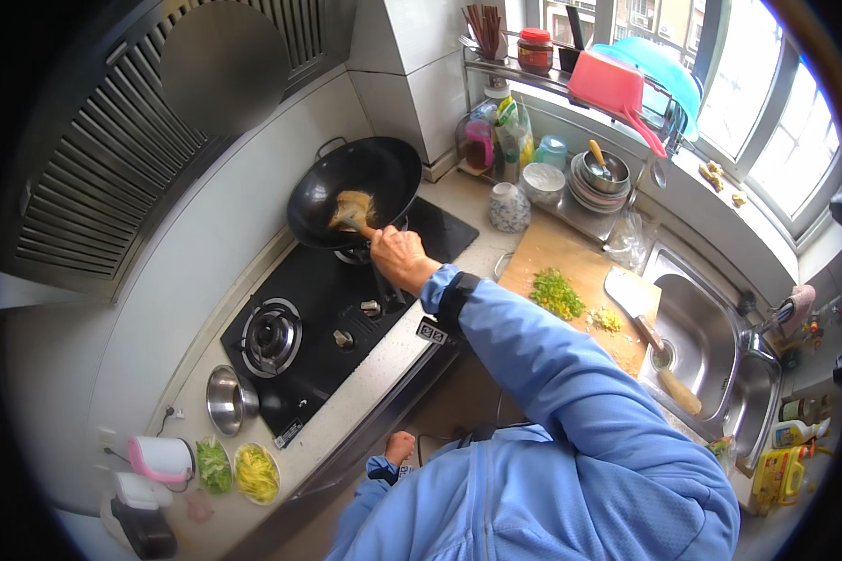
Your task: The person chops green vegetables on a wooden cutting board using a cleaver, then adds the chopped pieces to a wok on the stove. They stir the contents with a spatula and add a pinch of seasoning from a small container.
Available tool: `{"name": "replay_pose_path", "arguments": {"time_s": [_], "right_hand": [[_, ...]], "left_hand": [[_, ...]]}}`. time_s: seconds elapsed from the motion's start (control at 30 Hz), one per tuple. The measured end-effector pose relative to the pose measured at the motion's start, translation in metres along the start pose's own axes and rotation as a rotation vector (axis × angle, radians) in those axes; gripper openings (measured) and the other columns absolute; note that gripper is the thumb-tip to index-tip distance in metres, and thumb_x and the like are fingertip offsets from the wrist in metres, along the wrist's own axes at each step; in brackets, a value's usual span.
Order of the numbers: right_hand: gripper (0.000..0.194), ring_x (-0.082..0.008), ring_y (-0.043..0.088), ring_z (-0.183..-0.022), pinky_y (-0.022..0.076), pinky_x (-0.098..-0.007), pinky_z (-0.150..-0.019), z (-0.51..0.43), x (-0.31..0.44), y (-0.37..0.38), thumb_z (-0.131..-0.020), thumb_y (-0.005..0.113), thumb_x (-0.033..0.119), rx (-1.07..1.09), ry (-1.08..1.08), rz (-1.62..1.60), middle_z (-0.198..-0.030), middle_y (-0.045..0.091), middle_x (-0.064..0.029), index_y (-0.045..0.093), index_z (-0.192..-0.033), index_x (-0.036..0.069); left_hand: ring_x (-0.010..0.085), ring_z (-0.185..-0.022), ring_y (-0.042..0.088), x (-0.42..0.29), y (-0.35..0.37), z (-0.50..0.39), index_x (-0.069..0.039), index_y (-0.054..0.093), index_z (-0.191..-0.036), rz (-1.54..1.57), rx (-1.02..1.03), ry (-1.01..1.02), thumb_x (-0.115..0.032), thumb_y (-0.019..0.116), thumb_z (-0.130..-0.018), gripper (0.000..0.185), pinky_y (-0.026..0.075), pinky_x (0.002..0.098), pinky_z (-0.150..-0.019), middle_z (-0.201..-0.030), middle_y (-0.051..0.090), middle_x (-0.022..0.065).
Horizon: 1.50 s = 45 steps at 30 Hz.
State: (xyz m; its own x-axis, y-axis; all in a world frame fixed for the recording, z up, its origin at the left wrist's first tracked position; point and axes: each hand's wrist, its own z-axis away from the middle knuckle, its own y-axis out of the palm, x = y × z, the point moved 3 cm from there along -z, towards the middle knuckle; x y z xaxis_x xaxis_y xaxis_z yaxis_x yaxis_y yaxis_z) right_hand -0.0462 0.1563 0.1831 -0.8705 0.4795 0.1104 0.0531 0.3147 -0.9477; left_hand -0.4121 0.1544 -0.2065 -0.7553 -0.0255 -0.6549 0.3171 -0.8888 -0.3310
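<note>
My right hand (401, 257) grips the wooden handle of a spatula (355, 223), its blade against browned food (354, 209) in a black wok (386, 168). The wok stands over the far burner of a black gas hob (330, 315). What the food is, I cannot tell. My left hand (399, 447) hangs low in front of my body, its fingers curled, with nothing visible in it. To the right, a wooden cutting board (533, 252) bears chopped green vegetables (557, 293), a minced yellowish heap (605, 320) and a cleaver (628, 294).
Left of the hob stand a steel bowl (231, 400), a plate of green leaves (214, 465) and a plate of yellow strips (257, 474). A steel sink (695, 322) adjoins the board. A patterned jar (509, 207) and stacked bowls (600, 184) stand behind it. A range hood (112, 182) overhangs the left.
</note>
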Motion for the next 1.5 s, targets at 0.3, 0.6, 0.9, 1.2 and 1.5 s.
{"name": "replay_pose_path", "arguments": {"time_s": [0.3, 0.6, 0.9, 1.2, 1.5], "right_hand": [[0.023, -0.0276, 0.060, -0.086, 0.0502, -0.0387, -0.072, 0.060, -0.019, -0.043, -0.078, 0.057, 0.010, -0.242, -0.133, -0.206, -0.095, 0.058, -0.0155, 0.057, -0.099, 0.001], [0.024, -0.0359, 0.059, -0.088, 0.0486, -0.0427, -0.074, 0.320, -0.277, -0.059, -0.079, 0.054, 0.002, -0.161, 0.551, -0.311, -0.091, 0.060, -0.0187, 0.058, -0.103, 0.003], [0.033, -0.0380, 0.051, -0.100, 0.0447, -0.0442, -0.084, 0.459, -0.330, 0.005, -0.075, 0.054, 0.005, 0.167, 0.756, -0.063, -0.104, 0.055, -0.0204, 0.050, -0.108, 0.002], [0.037, -0.0339, 0.052, -0.097, 0.0493, -0.0417, -0.076, 0.448, -0.328, 0.018, -0.079, 0.050, 0.001, 0.038, 0.721, 0.092, -0.103, 0.051, -0.0190, 0.047, -0.116, 0.003], [0.019, -0.0205, 0.054, -0.059, 0.0474, -0.0319, -0.054, 0.488, -0.296, -0.038, -0.091, 0.051, 0.024, -0.298, 1.119, -0.830, -0.068, 0.052, -0.0068, 0.051, -0.096, 0.007]], "left_hand": [[0.0151, -0.050, 0.060, -0.019, 0.012, 0.010, -0.005, 0.065, -0.077, -0.129, -0.017, 0.186, -0.013, 0.055, -0.083, 0.014, 0.046, 0.0290, -0.043, -0.060, 0.061, 0.0070], [0.0329, -0.076, 0.063, -0.151, 0.035, 0.021, -0.001, 0.065, -0.089, -0.336, -0.286, 0.565, -0.016, 0.059, -0.083, 0.016, 0.049, 0.0386, -0.068, -0.082, 0.064, 0.0180], [0.0298, -0.084, 0.060, -0.314, 0.116, 0.051, 0.001, 0.061, -0.097, -0.251, -0.230, 1.021, -0.007, 0.060, -0.083, 0.016, 0.050, 0.0340, -0.070, -0.097, 0.061, 0.0145], [0.0275, -0.093, 0.052, -0.404, 0.232, 0.067, -0.006, 0.062, -0.090, -0.522, -0.115, 1.605, -0.009, 0.063, -0.075, 0.015, 0.039, 0.0396, -0.083, -0.091, 0.058, 0.0082], [0.0253, -0.088, 0.052, -0.420, 0.298, 0.062, -0.008, 0.062, -0.085, -0.549, -0.014, 1.589, -0.010, 0.065, -0.075, 0.011, 0.039, 0.0380, -0.079, -0.086, 0.056, 0.0064]]}}
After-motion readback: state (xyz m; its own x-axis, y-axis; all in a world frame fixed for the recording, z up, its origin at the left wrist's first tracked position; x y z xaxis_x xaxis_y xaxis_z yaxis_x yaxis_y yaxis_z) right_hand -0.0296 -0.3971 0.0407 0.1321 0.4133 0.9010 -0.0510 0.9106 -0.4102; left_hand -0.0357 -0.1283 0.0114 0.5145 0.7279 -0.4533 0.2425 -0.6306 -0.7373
